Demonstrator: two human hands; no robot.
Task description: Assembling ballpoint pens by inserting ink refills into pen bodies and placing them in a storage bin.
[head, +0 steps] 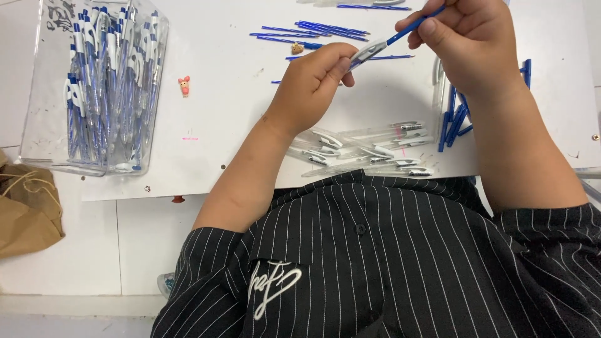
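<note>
My left hand [316, 78] pinches a clear pen barrel [368, 52] with a white clip above the white table [231, 94]. My right hand [472, 40] grips a thin blue refill [413, 26], whose lower end sits at the barrel's open end. Just below my forearms lies a heap of empty clear barrels [369, 150]. Loose blue refills [313, 30] are spread on the far side of the table.
A clear plastic box [94, 87] full of assembled blue-and-white pens stands at the left. Blue pen parts [456, 116] lie by my right wrist. A small pink figure [184, 85] and a small brown one [297, 48] rest on the table. A brown paper bag [25, 209] sits at the left edge.
</note>
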